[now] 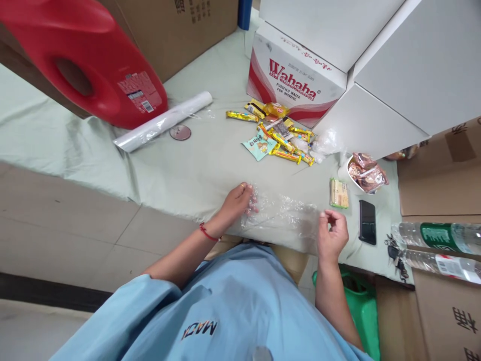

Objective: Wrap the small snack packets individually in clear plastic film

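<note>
Clock directions are taken from the clear plastic film (pixel 296 213), which spans both hands at the near edge of the surface (pixel 195 170). The left hand (pixel 237 201) pinches the film at 9 o'clock; the right hand (pixel 334 238), fingers curled narrow against the thumb, grips its other end between 3 and 4 o'clock.

Status: handling appears partway. The film is spread and shows no link to the white plastic roll (pixel 165 120), well apart at 10 o'clock. Outstanding: the film is not yet released, and no contents are visible on it. The yellow snack packets (pixel 283 142) and teal snack packet (pixel 260 145) lie loose toward 12 o'clock. Whether the film forms a bag cannot be determined.
</note>
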Available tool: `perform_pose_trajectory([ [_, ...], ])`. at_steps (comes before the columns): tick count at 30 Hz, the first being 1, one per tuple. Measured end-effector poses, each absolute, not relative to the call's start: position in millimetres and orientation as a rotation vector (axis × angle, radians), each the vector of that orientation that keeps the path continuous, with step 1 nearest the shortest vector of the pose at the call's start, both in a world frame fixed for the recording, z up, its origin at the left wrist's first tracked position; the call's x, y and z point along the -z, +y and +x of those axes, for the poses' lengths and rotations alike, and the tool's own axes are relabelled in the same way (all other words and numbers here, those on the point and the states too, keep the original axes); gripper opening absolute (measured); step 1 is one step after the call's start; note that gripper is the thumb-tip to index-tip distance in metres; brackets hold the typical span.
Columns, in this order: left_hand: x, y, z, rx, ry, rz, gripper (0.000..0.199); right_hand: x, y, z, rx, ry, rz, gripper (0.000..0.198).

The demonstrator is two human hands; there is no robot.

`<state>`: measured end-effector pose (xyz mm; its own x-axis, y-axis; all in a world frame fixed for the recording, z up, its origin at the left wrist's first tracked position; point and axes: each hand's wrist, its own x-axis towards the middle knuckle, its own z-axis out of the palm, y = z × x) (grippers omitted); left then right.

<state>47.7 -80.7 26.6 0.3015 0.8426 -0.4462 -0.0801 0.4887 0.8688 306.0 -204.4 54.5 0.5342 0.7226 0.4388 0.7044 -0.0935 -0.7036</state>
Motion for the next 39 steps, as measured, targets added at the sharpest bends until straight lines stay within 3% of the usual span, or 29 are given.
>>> perform_pose_trajectory([
  [4,-24.4,-78.8,44.8,-0.666,1.056,0.773,0.035,-70.1,-197.6,260.7,-0.159,-1.800,-1.505,0.007],
  [8,-22.8,-72.3,37.7,-0.625,0.989,0.671,0.030,-50.3,-194.2,223.3,-0.254,-2.171,-1.326,0.028],
  [10,-23.0,-68.9,32.3,-0.590,0.898,0.610,0.031,-35.4,-193.0,213.4,-0.263,-2.232,-1.337,0.029],
  [15,-26.8,-67.5,20.5,-0.546,0.800,0.570,0.042,-14.7,-187.8,209.4,-0.279,-2.114,-1.459,0.017],
  [23,-27.4,-74.5,13.8,-0.586,0.788,0.572,0.053,-13.6,-185.6,219.8,-0.409,-1.843,-1.567,0.016],
  [39,-17.5,-94.2,9.2,-0.645,0.980,0.923,0.051,-21.6,-182.0,225.0,-0.541,-1.576,-1.612,0.014],
])
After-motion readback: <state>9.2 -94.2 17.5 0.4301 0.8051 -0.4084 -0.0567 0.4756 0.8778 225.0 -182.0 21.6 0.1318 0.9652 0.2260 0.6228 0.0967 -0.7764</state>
